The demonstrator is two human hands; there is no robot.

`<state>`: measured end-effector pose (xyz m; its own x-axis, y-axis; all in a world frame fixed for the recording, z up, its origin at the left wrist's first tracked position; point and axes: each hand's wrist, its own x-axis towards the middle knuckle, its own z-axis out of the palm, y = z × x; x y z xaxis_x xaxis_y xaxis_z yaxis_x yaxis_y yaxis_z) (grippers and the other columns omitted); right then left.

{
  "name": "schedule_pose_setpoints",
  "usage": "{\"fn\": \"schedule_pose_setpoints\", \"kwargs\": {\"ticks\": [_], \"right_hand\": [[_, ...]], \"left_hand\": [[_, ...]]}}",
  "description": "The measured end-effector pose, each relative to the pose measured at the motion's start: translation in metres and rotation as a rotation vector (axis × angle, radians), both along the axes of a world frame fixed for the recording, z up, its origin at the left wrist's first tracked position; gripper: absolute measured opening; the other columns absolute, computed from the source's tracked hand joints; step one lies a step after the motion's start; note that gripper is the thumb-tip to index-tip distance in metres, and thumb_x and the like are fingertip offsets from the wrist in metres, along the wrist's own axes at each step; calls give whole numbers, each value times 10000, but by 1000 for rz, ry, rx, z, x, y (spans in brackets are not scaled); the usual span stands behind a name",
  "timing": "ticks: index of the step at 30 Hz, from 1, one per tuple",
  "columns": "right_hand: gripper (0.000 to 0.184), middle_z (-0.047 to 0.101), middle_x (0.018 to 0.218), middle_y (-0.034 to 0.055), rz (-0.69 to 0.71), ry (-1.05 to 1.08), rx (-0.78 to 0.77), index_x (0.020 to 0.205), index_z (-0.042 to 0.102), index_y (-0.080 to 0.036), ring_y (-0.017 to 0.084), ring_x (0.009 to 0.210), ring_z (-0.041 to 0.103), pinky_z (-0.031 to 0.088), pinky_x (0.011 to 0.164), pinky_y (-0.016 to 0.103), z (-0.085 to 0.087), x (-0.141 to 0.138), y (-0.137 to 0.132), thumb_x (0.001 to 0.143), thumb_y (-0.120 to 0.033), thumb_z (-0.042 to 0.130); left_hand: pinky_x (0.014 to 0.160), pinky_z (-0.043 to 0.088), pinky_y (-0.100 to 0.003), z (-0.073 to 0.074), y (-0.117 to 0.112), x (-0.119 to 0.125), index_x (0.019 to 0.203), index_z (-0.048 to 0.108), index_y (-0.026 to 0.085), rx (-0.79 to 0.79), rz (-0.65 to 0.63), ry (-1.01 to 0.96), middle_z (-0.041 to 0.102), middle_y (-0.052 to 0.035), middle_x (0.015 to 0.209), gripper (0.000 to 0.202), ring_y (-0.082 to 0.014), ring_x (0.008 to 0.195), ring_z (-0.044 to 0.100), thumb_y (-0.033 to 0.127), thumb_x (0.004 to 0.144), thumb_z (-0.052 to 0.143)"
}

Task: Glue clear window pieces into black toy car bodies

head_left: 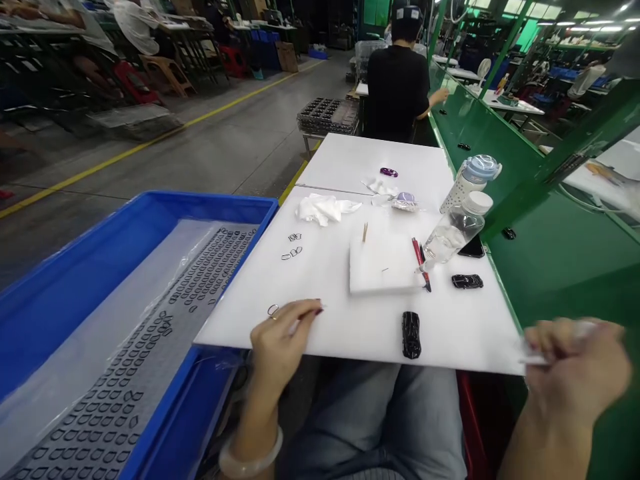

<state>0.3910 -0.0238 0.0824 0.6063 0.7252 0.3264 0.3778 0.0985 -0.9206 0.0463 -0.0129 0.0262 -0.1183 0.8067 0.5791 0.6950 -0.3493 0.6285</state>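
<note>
My left hand (281, 341) is above the table's near edge, thumb and forefinger pinched around something pale and too small to make out. Just behind its knuckles lies a thin dark D-shaped ring (273, 310). At the right edge of the table, my right hand (577, 363) is closed and blurred by motion; a whitish thing shows at its fingers, its kind unclear. Between the hands a black toy car (411, 335) rests near the front edge. Beyond it sits a white foam block (383, 267) with toothpick-like sticks (365, 232) standing in it and a small dark sliver on top.
Left of the table (320, 327), a blue bin (213, 200) holds rows of dark rings. On the table are crumpled tissue (325, 209), a red pen (419, 255), two bottles (457, 230), another black car (467, 281) and a purple car (389, 172). A person (399, 87) sits ahead, beside a green conveyor (520, 267).
</note>
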Motion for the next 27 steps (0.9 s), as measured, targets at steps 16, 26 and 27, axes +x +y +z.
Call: {"fn": "schedule_pose_setpoints", "kwargs": {"ticks": [16,26,27], "right_hand": [[348,320,532,-91,848,799,-436,762,442,-198,57,469,191,181,431,190,-13,-101,-25,877,-477,615],[280,456,624,-44,733,469,-373,795,525,-185,71,544,368,301,483,189,-12,-99,-32,860,-415,672],[246,470,622,-42,686,381,-322,808,542,-188,75,538,380,305,474,192,-12,-95,-32,859,-387,677]], "left_hand": [[717,588,-216,10,-22,105,1008,734,270,-276,-572,-849,737,-1,900,205,-133,808,697,180,827,699],[745,559,-201,9,-20,114,786,777,223,-633,-680,-1492,753,-40,850,155,-115,759,678,320,685,842],[730,555,-182,10,-19,113,790,777,218,-656,-692,-1527,755,-36,807,177,-100,723,674,327,672,851]]}}
